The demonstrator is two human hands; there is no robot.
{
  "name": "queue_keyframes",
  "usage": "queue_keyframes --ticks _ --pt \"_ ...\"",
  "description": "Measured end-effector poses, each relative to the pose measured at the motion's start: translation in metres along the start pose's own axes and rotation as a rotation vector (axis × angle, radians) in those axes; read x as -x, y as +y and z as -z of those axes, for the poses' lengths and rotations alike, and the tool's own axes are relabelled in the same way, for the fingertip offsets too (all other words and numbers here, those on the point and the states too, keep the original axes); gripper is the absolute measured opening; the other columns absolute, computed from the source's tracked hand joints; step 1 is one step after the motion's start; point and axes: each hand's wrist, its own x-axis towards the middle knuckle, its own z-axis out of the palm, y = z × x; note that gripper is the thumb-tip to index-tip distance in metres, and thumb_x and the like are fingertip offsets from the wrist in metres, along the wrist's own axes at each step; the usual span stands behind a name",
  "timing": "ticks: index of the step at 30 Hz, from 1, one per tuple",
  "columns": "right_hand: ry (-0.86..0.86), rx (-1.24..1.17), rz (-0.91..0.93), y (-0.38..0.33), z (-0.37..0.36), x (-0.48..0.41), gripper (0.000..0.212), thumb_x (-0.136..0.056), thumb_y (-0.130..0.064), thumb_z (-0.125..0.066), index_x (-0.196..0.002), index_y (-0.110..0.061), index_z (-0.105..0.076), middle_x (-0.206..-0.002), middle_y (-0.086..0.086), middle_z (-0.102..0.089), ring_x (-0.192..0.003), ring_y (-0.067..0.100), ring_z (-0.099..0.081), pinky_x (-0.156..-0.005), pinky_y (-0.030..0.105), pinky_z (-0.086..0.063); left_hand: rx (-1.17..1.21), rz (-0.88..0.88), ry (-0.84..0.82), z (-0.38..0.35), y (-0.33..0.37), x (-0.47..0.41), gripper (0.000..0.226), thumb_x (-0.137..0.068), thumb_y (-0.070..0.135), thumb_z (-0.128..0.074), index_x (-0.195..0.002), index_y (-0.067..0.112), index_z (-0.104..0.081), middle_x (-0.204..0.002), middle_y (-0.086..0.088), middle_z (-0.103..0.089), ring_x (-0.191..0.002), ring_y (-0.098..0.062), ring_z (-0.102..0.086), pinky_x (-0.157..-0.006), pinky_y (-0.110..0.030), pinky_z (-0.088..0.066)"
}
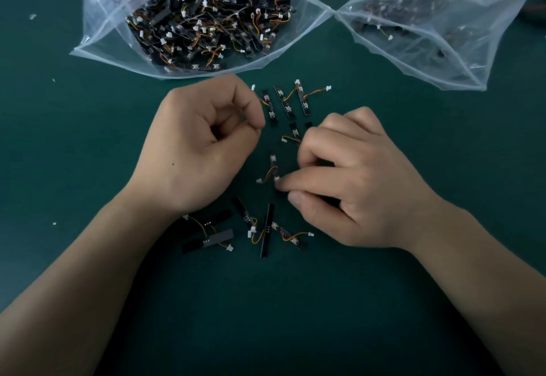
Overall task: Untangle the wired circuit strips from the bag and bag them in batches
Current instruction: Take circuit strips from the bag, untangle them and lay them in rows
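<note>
Circuit strip (272, 168), wired, pinched by right hand (354, 180)

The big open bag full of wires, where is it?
In the head view the big open bag lies top left on the green table, just past the left hand, a second bag to its right.

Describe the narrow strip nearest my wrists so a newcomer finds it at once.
On the green mat, find the loose cluster below the left hand and right hand. The strip is thin, black, running nearly up-and-down; its neighbours lie slanted or sideways.
</note>
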Motion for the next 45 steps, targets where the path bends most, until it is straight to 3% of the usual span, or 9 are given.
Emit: queue_keyframes --ticks 13,21,24,26,31,45 --pt "-0.007 0.016 -0.05 0.012 0.002 0.001 0.021 -0.102 -0.032 -0.063 -0.109 -0.029 -0.082 -0.099 -0.003 -0.062 -0.1 0.023 -0.057 -0.095 0.037 -0.027 0.062 0.056 0.054 0.0 -0.002 -0.003 0.022 -0.09 0.003 -0.066 -0.081 0.023 -0.063 -0.054 -0.005 -0.05 -0.045 -0.013 -0.037 -0.049 -0.017 -0.031" --pt "0.231 -0.017 -0.226 0.014 0.003 -0.001 0.014 -0.094 -0.03 -0.075 -0.088 -0.018 -0.077 -0.093 -0.002 -0.064 -0.09 0.02 -0.054 -0.087 0.033 -0.03 -0.022 0.014 0.006 0.0 0.003 0.001 0.017 -0.087 0.006 -0.066 -0.085 0.023 -0.064 -0.054 -0.003 -0.048 -0.046 -0.014 -0.037 -0.051 -0.018 -0.032" --pt "0.181 0.002 -0.333 0.016 0.001 -0.001 0.025 -0.089 -0.044 -0.077 -0.098 -0.02 -0.077 -0.107 -0.003 -0.063 -0.103 0.019 -0.053 -0.094 0.031 -0.027 -0.204 -0.036 -0.054 -0.003 0.008 0.004 0.01 -0.083 0.021 -0.072 -0.089 0.028 -0.068 -0.057 0.003 -0.048 -0.048 -0.013 -0.042 -0.053 -0.016 -0.034" --pt "0.149 0.002 -0.361 0.017 -0.001 -0.001 0.033 -0.087 -0.049 -0.078 -0.106 -0.022 -0.077 -0.118 -0.004 -0.062 -0.113 0.019 -0.053 -0.098 0.031 -0.026 -0.306 -0.043 -0.085 -0.005 0.01 0.006 0.011 -0.08 0.031 -0.074 -0.091 0.032 -0.07 -0.061 0.009 -0.05 -0.052 -0.011 -0.047 -0.055 -0.024 -0.039" --pt "0.09 -0.002 -0.365 0.019 -0.004 -0.001 0.029 -0.089 -0.048 -0.075 -0.109 -0.026 -0.079 -0.133 -0.005 -0.059 -0.126 0.017 -0.049 -0.104 0.031 -0.023 -0.386 -0.005 -0.115 -0.008 0.012 0.006 0.019 -0.079 0.044 -0.069 -0.094 0.034 -0.075 -0.065 0.022 -0.054 -0.056 -0.007 -0.049 -0.056 -0.031 -0.044" --pt "0.011 -0.06 -0.391 0.018 -0.003 -0.001 0.026 -0.092 -0.043 -0.069 -0.113 -0.03 -0.076 -0.138 -0.009 -0.056 -0.133 0.013 -0.045 -0.109 0.031 -0.02 -0.431 0.053 -0.072 -0.014 0.014 0.007 0.021 -0.079 0.051 -0.066 -0.092 0.036 -0.071 -0.067 0.024 -0.055 -0.054 -0.004 -0.046 -0.06 -0.036 -0.049"
